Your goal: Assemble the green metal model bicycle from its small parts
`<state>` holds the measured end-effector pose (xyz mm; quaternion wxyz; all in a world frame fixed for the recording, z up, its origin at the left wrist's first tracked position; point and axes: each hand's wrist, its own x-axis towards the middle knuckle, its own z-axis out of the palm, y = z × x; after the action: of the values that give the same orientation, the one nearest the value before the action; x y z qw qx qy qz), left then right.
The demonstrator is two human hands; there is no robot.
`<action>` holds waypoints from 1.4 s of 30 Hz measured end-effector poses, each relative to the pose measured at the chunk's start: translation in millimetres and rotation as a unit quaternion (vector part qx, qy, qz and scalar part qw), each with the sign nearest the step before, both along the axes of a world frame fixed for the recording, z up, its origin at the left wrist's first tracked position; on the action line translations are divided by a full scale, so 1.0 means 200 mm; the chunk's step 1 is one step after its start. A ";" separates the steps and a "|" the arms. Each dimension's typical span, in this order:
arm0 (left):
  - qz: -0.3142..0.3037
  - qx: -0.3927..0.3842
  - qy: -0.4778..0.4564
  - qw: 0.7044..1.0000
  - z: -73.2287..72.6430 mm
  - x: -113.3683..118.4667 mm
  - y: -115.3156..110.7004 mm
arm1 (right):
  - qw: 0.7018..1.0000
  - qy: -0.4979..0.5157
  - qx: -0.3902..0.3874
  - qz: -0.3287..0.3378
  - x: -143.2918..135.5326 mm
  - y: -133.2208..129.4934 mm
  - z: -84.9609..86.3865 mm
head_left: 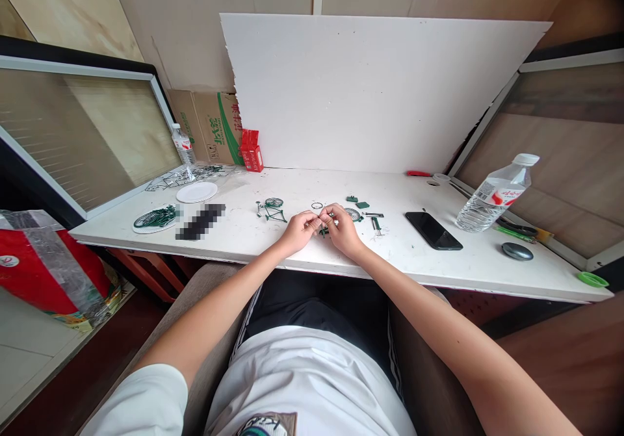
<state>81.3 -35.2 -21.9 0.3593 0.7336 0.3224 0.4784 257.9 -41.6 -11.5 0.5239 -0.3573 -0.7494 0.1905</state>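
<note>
Over the middle of the white table, my left hand (302, 231) and my right hand (340, 233) meet with their fingertips pinched together. Whatever sits between the fingers is too small to make out. Just beyond them lies a thin dark ring (317, 206). A green spoked model wheel (353, 214) is partly covered by my right hand. To the left are a green model bicycle frame (275, 215) and another spoked wheel (273, 202). Small green blocks (362, 205) and a T-shaped green part (376, 225) lie on the right.
A black phone (433, 230), a computer mouse (517, 251) and a large water bottle (497, 192) are on the right. At left stand a white plate (197, 192), a plate with green parts (155, 219) and a small bottle (183, 145). A white board (370, 91) rises behind the table.
</note>
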 end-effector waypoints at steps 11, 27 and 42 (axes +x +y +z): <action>-0.013 0.000 -0.007 1.000 -0.01 0.00 0.00 | 1.000 0.012 -0.013 -0.006 0.00 0.00 0.00; 0.012 0.029 0.030 0.999 0.00 -0.01 -0.01 | 1.000 0.011 -0.022 0.001 0.01 0.00 0.00; 0.023 0.022 0.042 0.999 0.00 0.00 -0.01 | 0.998 -0.021 -0.032 0.043 0.01 0.01 -0.01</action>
<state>82.0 -36.6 -21.1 0.3175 0.7532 0.3435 0.4624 259.6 -40.4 -13.6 0.4878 -0.3456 -0.7681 0.2294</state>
